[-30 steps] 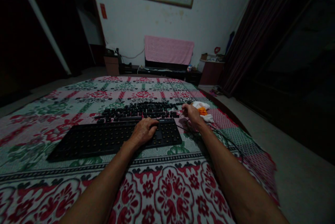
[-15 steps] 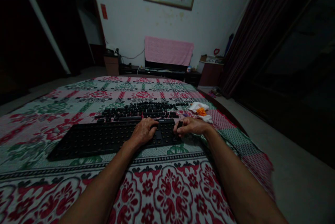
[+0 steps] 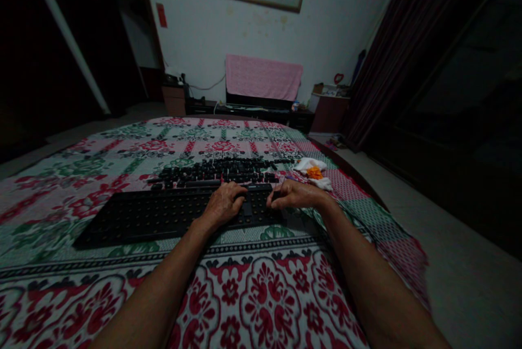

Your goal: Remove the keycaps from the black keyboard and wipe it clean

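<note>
A black keyboard [image 3: 155,216] with its keycaps off lies on the patterned bedspread, rows of small light-coloured key stems showing. My left hand [image 3: 224,202] lies across its right-hand part, fingers bent toward the far edge and thumb apart, holding it. Over the keyboard's right end, my right hand [image 3: 296,195] is closed, thumb and fingers pinching a small black thing [image 3: 277,195] whose kind I cannot make out. Just beyond the keyboard, many loose black keycaps [image 3: 232,167] lie in a wide spread.
White crumpled cloth [image 3: 324,183] with an orange piece [image 3: 314,173] on it lies beyond my right hand. The bedspread [image 3: 265,294] covers the bed to its edges. A low cabinet [image 3: 261,115] and a screen draped with a pink towel [image 3: 263,76] stand against the far wall.
My right hand has shifted slightly left and up over the keyboard's right end, still pinching the small black thing. My left hand and the keyboard stay in place.
</note>
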A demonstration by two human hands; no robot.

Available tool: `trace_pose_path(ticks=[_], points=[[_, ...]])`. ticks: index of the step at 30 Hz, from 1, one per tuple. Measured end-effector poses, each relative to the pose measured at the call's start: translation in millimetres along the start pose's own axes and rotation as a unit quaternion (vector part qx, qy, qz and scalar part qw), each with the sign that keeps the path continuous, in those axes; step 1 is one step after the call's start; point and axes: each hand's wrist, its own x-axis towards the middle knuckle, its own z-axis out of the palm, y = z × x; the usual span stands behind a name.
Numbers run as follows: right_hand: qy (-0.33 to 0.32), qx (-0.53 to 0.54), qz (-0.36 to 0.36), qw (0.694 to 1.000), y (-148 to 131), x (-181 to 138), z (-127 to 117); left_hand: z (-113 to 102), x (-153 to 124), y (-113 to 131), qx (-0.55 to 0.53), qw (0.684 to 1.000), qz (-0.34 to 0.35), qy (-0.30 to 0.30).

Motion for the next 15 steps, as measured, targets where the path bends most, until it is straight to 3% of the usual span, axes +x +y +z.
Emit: trace_pose_path(ticks=[9,15], points=[[-0.011,-0.069,-0.011,0.997,-12.1,-3.5,2.8,0.8,-0.2,-0.9,-0.008,1.0,-0.004,-0.001],[-0.025,-0.056,-0.002,0.998,-14.5,-0.5,6.3,-0.7,0.0,0.5,0.007,1.0,0.0,-0.005]])
